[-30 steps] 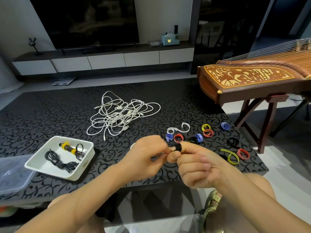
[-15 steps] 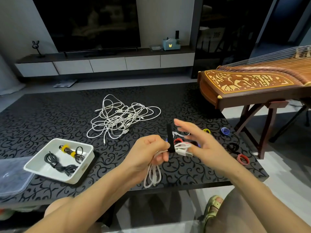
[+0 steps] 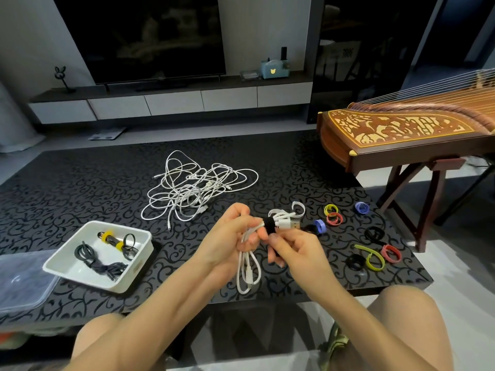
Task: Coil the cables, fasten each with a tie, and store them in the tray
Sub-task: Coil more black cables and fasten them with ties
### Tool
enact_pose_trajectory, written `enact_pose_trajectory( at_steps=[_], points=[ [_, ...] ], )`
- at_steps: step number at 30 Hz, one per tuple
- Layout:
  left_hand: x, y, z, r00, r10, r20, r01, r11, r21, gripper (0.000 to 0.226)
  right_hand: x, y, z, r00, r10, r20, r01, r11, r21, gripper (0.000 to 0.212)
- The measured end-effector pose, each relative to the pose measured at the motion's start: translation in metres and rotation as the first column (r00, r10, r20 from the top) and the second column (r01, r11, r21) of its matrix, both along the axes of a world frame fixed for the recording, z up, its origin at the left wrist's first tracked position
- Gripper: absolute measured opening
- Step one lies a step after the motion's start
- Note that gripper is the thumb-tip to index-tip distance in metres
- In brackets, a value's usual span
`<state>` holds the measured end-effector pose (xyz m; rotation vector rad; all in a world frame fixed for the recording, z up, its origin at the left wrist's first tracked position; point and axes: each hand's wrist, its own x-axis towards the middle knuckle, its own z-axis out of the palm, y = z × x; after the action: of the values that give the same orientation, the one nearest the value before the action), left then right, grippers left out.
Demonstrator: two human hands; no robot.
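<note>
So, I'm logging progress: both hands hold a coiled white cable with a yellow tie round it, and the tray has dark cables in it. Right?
No: the tie round the white cable is black, not yellow, as the head view shows. The left hand and right hand do hold it, and the tray has dark cables.

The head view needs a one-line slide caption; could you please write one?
Left hand grips a coiled white cable; right hand pinches the black tie round it; white tray nearby.

Single head view, wide-angle, facing forward-down; left hand [image 3: 227, 236], right hand [image 3: 297, 250] close; table [image 3: 80, 183] beyond.
</note>
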<state>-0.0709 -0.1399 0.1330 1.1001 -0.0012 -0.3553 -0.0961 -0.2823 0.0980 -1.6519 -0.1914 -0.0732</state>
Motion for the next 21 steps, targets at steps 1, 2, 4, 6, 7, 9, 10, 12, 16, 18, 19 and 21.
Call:
enact_pose_trajectory(
  at_steps=[1,2,4,6,7,9,10,12,16,18,19,21],
  points=[
    [-0.001,-0.002,-0.003,1.000,0.020,-0.011,-0.020,1.000,0.017,0.031,-0.005,0.004,-0.003,0.999,-0.007,-0.035,0.009,0.999,0.040,0.028],
    [-0.001,-0.003,-0.007,0.999,0.036,-0.006,-0.036,0.999,0.040,0.032,-0.010,0.008,-0.005,0.997,-0.019,-0.073,0.024,0.997,0.073,0.028],
    [-0.003,-0.005,-0.012,0.997,0.052,0.063,-0.058,0.992,0.109,0.033,-0.021,0.016,-0.008,0.986,-0.054,-0.160,0.075,0.989,0.130,0.033],
    [-0.006,-0.007,-0.016,0.978,0.058,0.200,-0.094,0.980,0.174,0.033,-0.026,0.019,-0.005,0.966,-0.075,-0.248,0.124,0.975,0.186,0.035],
    [-0.008,-0.008,-0.016,0.963,0.064,0.261,-0.116,0.975,0.191,0.032,-0.027,0.018,-0.001,0.953,-0.067,-0.295,0.135,0.967,0.217,0.035],
    [-0.010,-0.008,-0.014,0.927,0.067,0.368,-0.153,0.966,0.209,0.031,-0.028,0.014,0.012,0.928,-0.005,-0.374,0.120,0.951,0.285,0.035],
    [-0.011,-0.007,-0.012,0.906,0.056,0.420,-0.169,0.957,0.235,0.031,-0.029,0.011,0.018,0.914,0.041,-0.404,0.103,0.939,0.329,0.034],
    [-0.013,-0.006,-0.009,0.847,0.025,0.531,-0.234,0.915,0.330,0.033,-0.029,0.005,0.031,0.880,0.136,-0.454,0.074,0.907,0.414,0.030],
    [-0.013,-0.007,-0.005,0.463,-0.249,0.851,-0.517,0.703,0.488,0.027,-0.021,-0.002,0.049,0.799,0.275,-0.534,0.053,0.854,0.518,0.030],
    [-0.009,-0.006,0.001,0.266,-0.440,0.858,-0.566,0.649,0.508,0.016,-0.018,-0.006,0.054,0.760,0.315,-0.569,0.057,0.839,0.541,0.035],
    [-0.007,-0.004,0.001,0.206,-0.514,0.832,-0.573,0.626,0.529,0.015,-0.017,-0.009,0.057,0.750,0.319,-0.580,0.069,0.834,0.548,0.038],
    [-0.007,0.000,-0.009,0.145,-0.642,0.753,-0.547,0.582,0.601,0.016,-0.012,-0.019,0.066,0.769,0.294,-0.567,0.112,0.812,0.573,0.037]
  ],
)
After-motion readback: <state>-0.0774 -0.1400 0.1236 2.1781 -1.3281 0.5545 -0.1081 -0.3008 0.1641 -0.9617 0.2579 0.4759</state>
